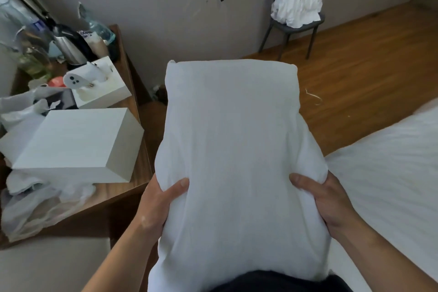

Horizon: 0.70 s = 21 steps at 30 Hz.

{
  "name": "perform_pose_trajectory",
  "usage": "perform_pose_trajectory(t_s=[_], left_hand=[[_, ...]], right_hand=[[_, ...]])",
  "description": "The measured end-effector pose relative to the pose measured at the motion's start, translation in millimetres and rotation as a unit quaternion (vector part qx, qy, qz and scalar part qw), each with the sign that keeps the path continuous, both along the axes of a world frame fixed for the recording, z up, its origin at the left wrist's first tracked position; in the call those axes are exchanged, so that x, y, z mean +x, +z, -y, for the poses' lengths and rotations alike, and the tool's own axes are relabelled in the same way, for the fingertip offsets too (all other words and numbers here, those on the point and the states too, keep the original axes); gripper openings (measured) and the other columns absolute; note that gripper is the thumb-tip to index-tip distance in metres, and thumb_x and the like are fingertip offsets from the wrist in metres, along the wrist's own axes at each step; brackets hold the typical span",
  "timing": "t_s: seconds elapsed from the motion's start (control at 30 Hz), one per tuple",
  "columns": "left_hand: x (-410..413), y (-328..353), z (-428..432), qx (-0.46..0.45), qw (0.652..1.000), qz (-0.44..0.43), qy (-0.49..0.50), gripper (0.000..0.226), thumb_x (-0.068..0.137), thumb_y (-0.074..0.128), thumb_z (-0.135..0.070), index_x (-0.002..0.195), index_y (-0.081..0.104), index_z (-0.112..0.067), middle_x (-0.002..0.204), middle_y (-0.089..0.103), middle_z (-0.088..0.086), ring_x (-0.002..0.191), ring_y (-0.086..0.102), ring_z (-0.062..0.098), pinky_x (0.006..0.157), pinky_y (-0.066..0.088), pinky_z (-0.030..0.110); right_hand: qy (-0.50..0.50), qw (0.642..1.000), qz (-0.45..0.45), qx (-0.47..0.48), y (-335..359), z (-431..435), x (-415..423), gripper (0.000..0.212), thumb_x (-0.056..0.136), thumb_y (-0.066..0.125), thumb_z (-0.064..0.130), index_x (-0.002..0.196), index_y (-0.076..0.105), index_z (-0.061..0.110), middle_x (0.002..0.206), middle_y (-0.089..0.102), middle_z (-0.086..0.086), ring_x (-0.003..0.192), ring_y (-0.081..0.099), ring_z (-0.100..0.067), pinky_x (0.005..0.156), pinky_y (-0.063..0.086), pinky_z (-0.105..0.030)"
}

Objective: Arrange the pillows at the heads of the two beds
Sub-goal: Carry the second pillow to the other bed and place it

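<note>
A white pillow [233, 140] fills the middle of the head view, held lengthwise in front of my body with its far end pointing toward the wall. My left hand [157, 199] grips its left edge, thumb on top. On the opposite edge, my right hand [324, 201] clamps the fabric with the thumb pressed into it. A bed with white linen [388, 173] lies at the right. A pale surface [52, 265] shows at the lower left; I cannot tell whether it is the other bed.
A wooden table [132, 182] at the left carries a large white box [73, 142], a tissue box [104, 85], a kettle [68, 45], bottles and plastic bags. A dark chair [296, 23] piled with white linen stands by the far wall on the wood floor [367, 78].
</note>
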<state>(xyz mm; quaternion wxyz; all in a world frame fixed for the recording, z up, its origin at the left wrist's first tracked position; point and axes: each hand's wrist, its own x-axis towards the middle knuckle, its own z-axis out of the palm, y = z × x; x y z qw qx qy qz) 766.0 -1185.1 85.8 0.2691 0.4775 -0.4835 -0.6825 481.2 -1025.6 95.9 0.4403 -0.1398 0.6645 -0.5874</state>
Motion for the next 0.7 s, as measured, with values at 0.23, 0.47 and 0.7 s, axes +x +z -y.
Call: perform_pose_trajectory(t_s=[0.23, 0.47, 0.7], left_hand=[[-54, -2, 116, -0.004, 0.999, 0.005, -0.031, 0.108, 0.039, 0.093, -0.062, 0.135, 0.057, -0.027, 0.121, 0.075, 0.005, 0.108, 0.073, 0.034, 0.09, 0.059, 0.056], [-147, 3, 221, -0.004, 0.999, 0.009, -0.052, 0.104, 0.037, 0.092, -0.065, 0.13, 0.059, -0.031, 0.117, 0.076, 0.001, 0.103, 0.075, 0.029, 0.078, 0.063, 0.044], [-261, 12, 309, 0.008, 0.997, -0.006, -0.075, 0.104, 0.035, 0.095, -0.061, 0.129, 0.062, -0.032, 0.119, 0.077, 0.002, 0.104, 0.075, 0.032, 0.085, 0.06, 0.054]], right_hand=[[-0.047, 0.999, -0.002, 0.014, -7, 92, -39, 0.05, 0.071, 0.086, 0.021, 0.118, 0.072, 0.026, 0.103, 0.082, 0.008, 0.095, 0.078, -0.019, 0.082, 0.057, -0.037], [-0.058, 0.998, 0.009, 0.006, -10, 195, -126, 0.053, 0.07, 0.089, 0.027, 0.12, 0.071, 0.027, 0.099, 0.082, 0.011, 0.089, 0.078, -0.014, 0.081, 0.056, -0.036], [-0.1, 0.995, 0.01, 0.008, 7, 263, -225, 0.031, 0.085, 0.078, 0.009, 0.104, 0.07, 0.033, 0.084, 0.082, 0.018, 0.082, 0.077, -0.01, 0.074, 0.054, -0.032]])
